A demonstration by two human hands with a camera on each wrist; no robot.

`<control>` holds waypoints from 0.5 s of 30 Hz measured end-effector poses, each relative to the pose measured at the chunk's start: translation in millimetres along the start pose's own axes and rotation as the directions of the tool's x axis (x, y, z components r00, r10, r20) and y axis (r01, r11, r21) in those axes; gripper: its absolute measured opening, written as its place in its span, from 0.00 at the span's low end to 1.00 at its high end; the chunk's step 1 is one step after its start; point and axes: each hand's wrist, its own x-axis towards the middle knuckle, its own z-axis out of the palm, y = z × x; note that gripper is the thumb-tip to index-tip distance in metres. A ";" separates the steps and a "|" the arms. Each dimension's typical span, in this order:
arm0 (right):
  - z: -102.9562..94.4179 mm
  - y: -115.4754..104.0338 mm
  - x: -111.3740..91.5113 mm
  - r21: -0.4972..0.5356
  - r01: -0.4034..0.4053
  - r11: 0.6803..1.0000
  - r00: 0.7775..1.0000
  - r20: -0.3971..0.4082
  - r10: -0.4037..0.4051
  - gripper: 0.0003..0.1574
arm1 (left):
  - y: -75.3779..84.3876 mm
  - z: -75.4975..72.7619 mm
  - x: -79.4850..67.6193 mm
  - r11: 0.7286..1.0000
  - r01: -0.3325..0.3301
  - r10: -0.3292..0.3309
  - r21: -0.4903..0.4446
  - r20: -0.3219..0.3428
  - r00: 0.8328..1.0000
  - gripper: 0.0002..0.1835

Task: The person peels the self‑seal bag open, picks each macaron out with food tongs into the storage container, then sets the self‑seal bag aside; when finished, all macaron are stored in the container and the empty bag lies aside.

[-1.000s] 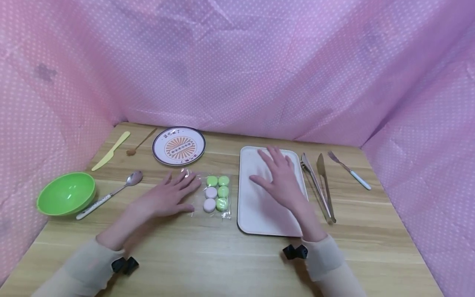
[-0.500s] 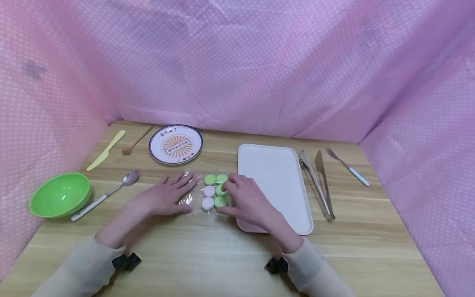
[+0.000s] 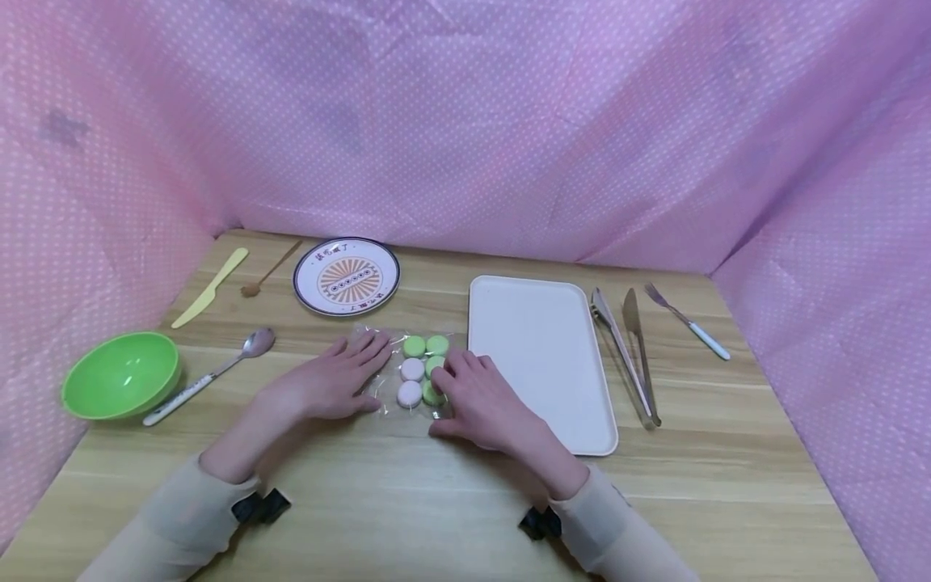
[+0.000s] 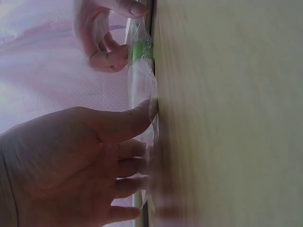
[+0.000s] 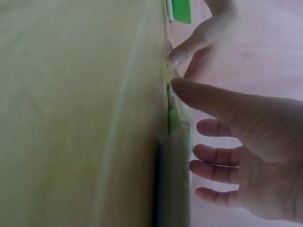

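A clear plastic bag point(image 3: 393, 404) lies flat on the wooden table, with green macarons point(image 3: 414, 347) and pale lilac macarons point(image 3: 410, 394) in two columns inside. My left hand point(image 3: 320, 384) rests on the bag's left side, its fingers spread. At the right side of the bag is my right hand point(image 3: 483, 400), fingers bent over the right column and partly hiding it. In the right wrist view the right thumb point(image 5: 203, 97) stands apart from the fingers, near the bag. The left wrist view shows the left thumb point(image 4: 135, 120) touching the bag's edge.
A white tray point(image 3: 538, 356) lies just right of the bag, then tongs point(image 3: 621, 356) and a fork point(image 3: 687, 321). Left are a green bowl point(image 3: 124, 376), a metal spoon point(image 3: 214, 376), a yellow knife point(image 3: 211, 288), a small wooden spoon point(image 3: 271, 269) and a patterned plate point(image 3: 347, 276).
My right hand has come from above the white tray leftward to the bag's right side, its fingers now bent. The left hand stays on the bag's left side.
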 end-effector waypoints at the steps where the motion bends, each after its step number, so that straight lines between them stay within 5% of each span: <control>1: 0.7 0.0 0.5 -0.009 0.002 1.000 1.000 0.000 -0.002 0.30 | -0.7 0.5 0.4 1.000 -0.008 0.008 -0.001 0.001 1.000 0.45; 15: -1.0 1.6 -2.8 -0.069 0.038 0.997 0.998 -0.042 -0.041 0.18 | -9.5 2.0 5.1 0.999 -0.045 0.045 -0.013 -0.004 0.999 0.50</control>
